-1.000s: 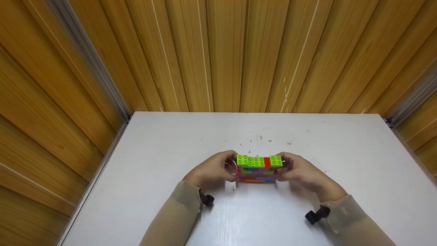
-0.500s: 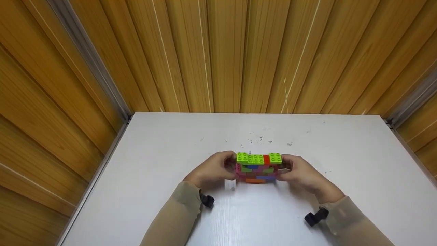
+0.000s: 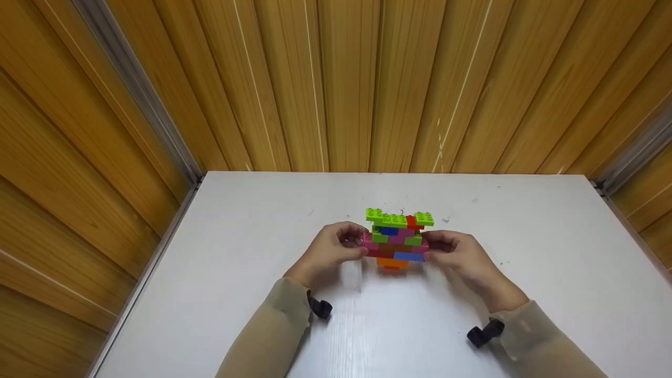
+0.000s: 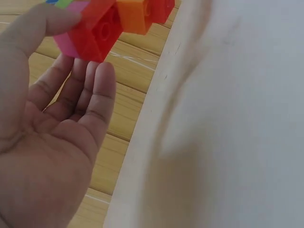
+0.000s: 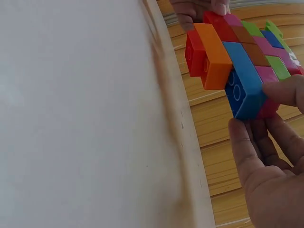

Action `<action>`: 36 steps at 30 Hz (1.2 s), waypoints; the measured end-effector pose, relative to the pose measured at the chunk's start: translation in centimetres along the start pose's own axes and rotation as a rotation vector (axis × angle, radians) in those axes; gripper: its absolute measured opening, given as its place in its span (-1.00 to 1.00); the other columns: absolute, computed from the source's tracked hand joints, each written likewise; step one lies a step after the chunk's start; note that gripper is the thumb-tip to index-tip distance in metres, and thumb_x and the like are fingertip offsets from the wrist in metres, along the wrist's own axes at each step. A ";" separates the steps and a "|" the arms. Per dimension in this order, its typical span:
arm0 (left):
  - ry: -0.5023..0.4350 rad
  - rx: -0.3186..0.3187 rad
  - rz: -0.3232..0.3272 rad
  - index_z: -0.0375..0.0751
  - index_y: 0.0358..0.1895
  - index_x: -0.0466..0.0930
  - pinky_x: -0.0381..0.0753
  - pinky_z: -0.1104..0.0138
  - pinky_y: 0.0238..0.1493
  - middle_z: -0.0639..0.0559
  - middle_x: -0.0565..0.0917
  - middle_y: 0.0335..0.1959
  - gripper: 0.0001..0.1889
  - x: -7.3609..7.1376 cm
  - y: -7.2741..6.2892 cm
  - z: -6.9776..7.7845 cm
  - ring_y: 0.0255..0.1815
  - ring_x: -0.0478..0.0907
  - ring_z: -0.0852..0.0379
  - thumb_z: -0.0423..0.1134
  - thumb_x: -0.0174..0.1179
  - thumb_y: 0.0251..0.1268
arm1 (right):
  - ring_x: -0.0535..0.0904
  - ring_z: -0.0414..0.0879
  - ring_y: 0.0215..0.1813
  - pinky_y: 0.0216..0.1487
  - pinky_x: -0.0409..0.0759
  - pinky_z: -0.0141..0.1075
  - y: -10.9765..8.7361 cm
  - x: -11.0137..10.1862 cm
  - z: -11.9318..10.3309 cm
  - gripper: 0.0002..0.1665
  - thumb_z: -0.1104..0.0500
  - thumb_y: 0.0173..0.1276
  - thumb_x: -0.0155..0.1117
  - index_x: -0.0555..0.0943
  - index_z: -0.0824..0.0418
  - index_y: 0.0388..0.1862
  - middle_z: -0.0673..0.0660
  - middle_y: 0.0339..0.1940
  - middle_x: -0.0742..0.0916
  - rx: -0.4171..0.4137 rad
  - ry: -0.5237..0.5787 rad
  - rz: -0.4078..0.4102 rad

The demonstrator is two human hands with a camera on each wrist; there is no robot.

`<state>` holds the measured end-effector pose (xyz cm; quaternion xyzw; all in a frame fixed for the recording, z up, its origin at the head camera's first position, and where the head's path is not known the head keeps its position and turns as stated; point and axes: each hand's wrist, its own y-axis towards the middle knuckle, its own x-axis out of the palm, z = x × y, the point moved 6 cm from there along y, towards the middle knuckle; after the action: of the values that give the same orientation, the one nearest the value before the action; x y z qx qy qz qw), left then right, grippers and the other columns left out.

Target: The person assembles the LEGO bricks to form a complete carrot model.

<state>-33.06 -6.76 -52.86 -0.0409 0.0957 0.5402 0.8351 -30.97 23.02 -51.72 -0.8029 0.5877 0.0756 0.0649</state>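
A toy brick model (image 3: 396, 239) is held between both hands, above the white table. Its top row is lime green with one red brick. Below come blue, pink, green, brown and red layers that narrow to an orange brick (image 5: 216, 59) and a small red one at the bottom. My left hand (image 3: 333, 252) pinches the left end, thumb in front and fingers behind, at the red and pink bricks (image 4: 90, 35). At the right end my right hand (image 3: 467, 260) pinches the blue brick (image 5: 244, 76) and the pink one in the same way.
The white table (image 3: 252, 226) carries small dark marks near its middle. Wood-patterned panels (image 3: 346, 89) rise behind it and at the sides, with grey metal strips (image 3: 142, 94) at the corners. Each sleeve cuff bears a black wrist camera (image 3: 485, 333).
Both hands have raised the brick model and tipped it so its front face shows more. Its top row now sits farther back, and the orange and red bricks underneath have come into view.
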 end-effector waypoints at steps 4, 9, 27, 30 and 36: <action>-0.055 -0.002 0.076 -0.23 0.26 0.79 0.81 0.40 0.15 -0.11 0.82 0.11 -0.62 0.0 0.1 0.0 0.07 0.73 0.06 -0.34 0.55 0.44 | 0.80 -0.25 0.17 0.23 0.78 -0.45 0.0 -0.1 0.2 -0.34 0.41 0.50 0.48 0.53 0.61 0.50 0.19 0.26 0.85 0.027 0.064 0.060; -0.129 -0.033 0.172 -0.19 0.32 0.80 0.84 0.37 0.18 -0.10 0.84 0.20 -0.59 0.5 -0.1 -0.1 0.16 0.77 0.04 -0.25 0.55 0.48 | 0.80 -0.25 0.16 0.23 0.79 -0.44 0.0 -0.3 0.5 -0.35 0.38 0.56 0.46 0.52 0.59 0.52 -0.01 0.16 0.86 0.057 0.117 0.141; -0.177 -0.011 0.285 -0.16 0.25 0.88 0.84 0.26 0.25 -0.09 0.91 0.17 -0.66 1.1 -0.6 -0.1 0.06 0.85 0.09 -0.15 0.53 0.52 | 0.78 -0.28 0.21 0.29 0.75 -0.48 -0.3 0.1 0.5 -0.42 0.19 0.63 0.49 0.65 0.45 0.49 -0.20 0.14 0.85 0.075 0.173 0.289; -0.178 -0.008 0.286 -0.18 0.26 0.87 0.85 0.27 0.23 -0.11 0.91 0.17 -0.65 1.2 -0.6 -0.3 0.06 0.86 0.09 -0.16 0.53 0.53 | 0.79 -0.26 0.20 0.29 0.75 -0.47 -0.3 0.2 0.5 -0.44 0.22 0.64 0.47 0.64 0.47 0.48 -0.23 0.10 0.86 0.067 0.193 0.306; -0.135 -0.010 0.274 -0.18 0.28 0.86 0.85 0.29 0.24 -0.11 0.87 0.27 -0.65 1.3 -0.6 -0.2 0.09 0.84 0.09 -0.18 0.50 0.54 | 0.77 -0.33 0.23 0.28 0.74 -0.50 -0.3 0.4 0.5 -0.45 0.26 0.66 0.42 0.61 0.48 0.51 -0.18 0.19 0.87 0.062 0.163 0.291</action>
<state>-32.00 -5.87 -53.33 0.0049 0.0414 0.6510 0.7579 -30.61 22.86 -52.32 -0.7104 0.7031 0.0007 0.0300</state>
